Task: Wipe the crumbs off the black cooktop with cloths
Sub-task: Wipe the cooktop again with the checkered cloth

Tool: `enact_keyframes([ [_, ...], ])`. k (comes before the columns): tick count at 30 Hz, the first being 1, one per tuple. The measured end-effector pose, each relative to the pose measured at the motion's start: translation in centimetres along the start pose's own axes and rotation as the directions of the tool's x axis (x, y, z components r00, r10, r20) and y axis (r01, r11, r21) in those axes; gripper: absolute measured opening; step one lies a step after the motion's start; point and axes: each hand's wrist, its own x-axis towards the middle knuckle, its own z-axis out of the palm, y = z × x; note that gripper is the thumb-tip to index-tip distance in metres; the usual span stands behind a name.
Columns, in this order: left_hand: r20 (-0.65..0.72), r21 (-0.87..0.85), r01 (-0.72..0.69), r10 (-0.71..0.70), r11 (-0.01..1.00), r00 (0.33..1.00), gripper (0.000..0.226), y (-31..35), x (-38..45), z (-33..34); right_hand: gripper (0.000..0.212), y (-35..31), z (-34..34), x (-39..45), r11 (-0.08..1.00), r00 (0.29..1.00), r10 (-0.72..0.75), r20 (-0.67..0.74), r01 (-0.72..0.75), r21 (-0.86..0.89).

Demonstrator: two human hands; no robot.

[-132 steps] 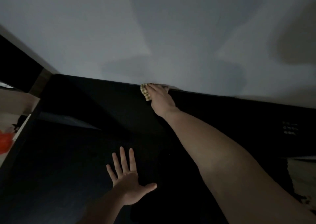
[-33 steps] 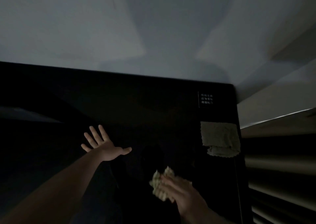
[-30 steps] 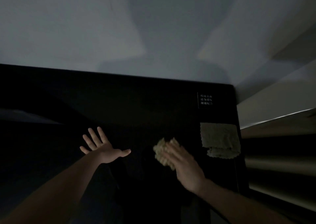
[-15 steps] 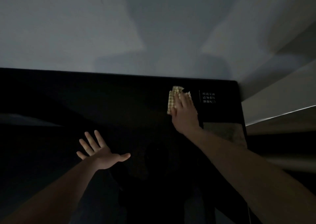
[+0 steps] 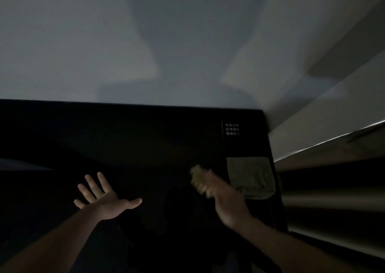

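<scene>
The black cooktop [image 5: 145,147] fills the lower half of the dim view. My right hand [image 5: 226,202] presses a crumpled yellowish checked cloth [image 5: 198,179] flat against its right part; both are blurred by motion. My left hand [image 5: 104,197] rests palm down with fingers spread on the cooktop's middle left and holds nothing. A second, greyish folded cloth [image 5: 251,177] lies at the right edge, just right of my right hand. No crumbs can be made out in the dark.
A pale wall [image 5: 166,43] rises right behind the cooktop's far edge. A small white printed label [image 5: 232,129] sits in the far right corner. Pale horizontal ledges [image 5: 333,147] run along the right side, past the cooktop's right edge.
My right hand has pulled the checked cloth back from the far right corner near the label toward me, uncovering the grey cloth. My left hand has stayed spread in place.
</scene>
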Motion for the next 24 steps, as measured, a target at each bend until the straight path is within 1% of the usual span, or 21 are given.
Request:
enact_keyframes([
  [1,0.002,-0.002,0.002,-0.002,1.000,1.000,0.167,0.0,0.1,0.0,0.060,0.0,-2.2,2.7,0.999,0.988,0.048,-0.144,-0.045,0.028],
  [2,0.005,-0.005,0.003,-0.003,1.000,1.000,0.167,0.0,0.2,0.0,0.063,0.7,-4.7,5.4,0.997,0.961,0.073,-0.265,-0.067,0.033],
  [3,0.006,-0.006,0.003,-0.003,1.000,1.000,0.167,0.0,0.2,0.0,0.068,1.6,-7.0,7.6,0.995,0.934,0.097,-0.343,-0.091,0.036],
  [4,0.007,-0.008,0.003,-0.003,1.000,1.000,0.168,0.0,0.3,0.0,0.070,2.6,-9.5,9.6,0.990,0.913,0.131,-0.387,-0.144,-0.004],
  [6,0.011,-0.015,0.004,-0.004,1.000,1.000,0.167,0.1,0.5,0.1,0.070,4.9,-12.7,12.7,0.956,0.897,0.166,-0.410,-0.249,-0.158],
  [8,0.010,-0.015,0.009,-0.009,1.000,1.000,0.167,0.2,0.7,0.1,0.067,7.1,-13.8,15.0,0.889,0.913,0.181,-0.365,-0.310,-0.336],
  [9,0.010,-0.012,0.011,-0.011,1.000,1.000,0.166,0.3,0.8,0.1,0.068,7.6,-13.5,15.9,0.852,0.914,0.207,-0.350,-0.344,-0.395],
  [10,0.010,-0.009,0.011,-0.011,1.000,1.000,0.165,0.3,0.8,0.1,0.069,7.4,-12.8,16.5,0.816,0.897,0.272,-0.348,-0.407,-0.411],
  [12,0.008,-0.009,0.014,-0.014,1.000,1.000,0.164,0.4,0.8,0.1,0.071,5.4,-10.1,17.0,0.801,0.839,0.388,-0.381,-0.511,-0.310],
  [13,0.009,-0.011,0.017,-0.017,1.000,1.000,0.164,0.4,0.8,0.1,0.071,4.2,-8.4,17.2,0.823,0.844,0.374,-0.384,-0.493,-0.283],
  [14,0.009,-0.011,0.021,-0.020,1.000,1.000,0.164,0.4,0.7,0.1,0.069,3.4,-6.5,17.0,0.852,0.875,0.310,-0.371,-0.429,-0.299],
  [16,0.003,0.000,0.027,-0.027,1.000,1.000,0.165,0.4,0.7,0.1,0.075,2.0,-2.6,16.2,0.895,0.946,0.170,-0.277,-0.266,-0.358],
  [17,0.001,0.005,0.028,-0.028,1.000,1.000,0.165,0.4,0.6,0.1,0.079,1.5,-0.6,15.4,0.900,0.966,0.121,-0.229,-0.204,-0.386],
  [18,0.001,0.006,0.028,-0.028,1.000,1.000,0.166,0.4,0.6,0.1,0.082,1.0,1.2,14.2,0.903,0.978,0.097,-0.182,-0.163,-0.397],
  [19,0.001,0.007,0.028,-0.028,1.000,1.000,0.166,0.4,0.5,0.1,0.090,0.2,2.7,12.6,0.905,0.986,0.082,-0.143,-0.134,-0.403],
  [20,0.000,0.010,0.028,-0.028,1.000,1.000,0.166,0.4,0.4,0.1,0.101,-1.0,4.0,10.5,0.907,0.990,0.075,-0.121,-0.118,-0.404],
  [21,-0.001,0.011,0.032,-0.032,0.999,0.999,0.166,0.5,0.3,0.1,0.106,-1.9,5.2,8.3,0.914,0.993,0.038,-0.109,-0.079,-0.398],
  [22,0.000,0.012,0.035,-0.035,0.999,0.999,0.166,0.6,0.2,0.0,0.104,-2.6,6.2,5.7,0.915,0.996,-0.015,-0.093,-0.024,-0.403],
  [24,-0.001,0.020,0.038,-0.038,0.999,0.999,0.165,0.7,0.0,-0.1,0.089,-2.5,8.4,0.3,0.939,0.996,-0.079,-0.035,0.062,-0.339],
])
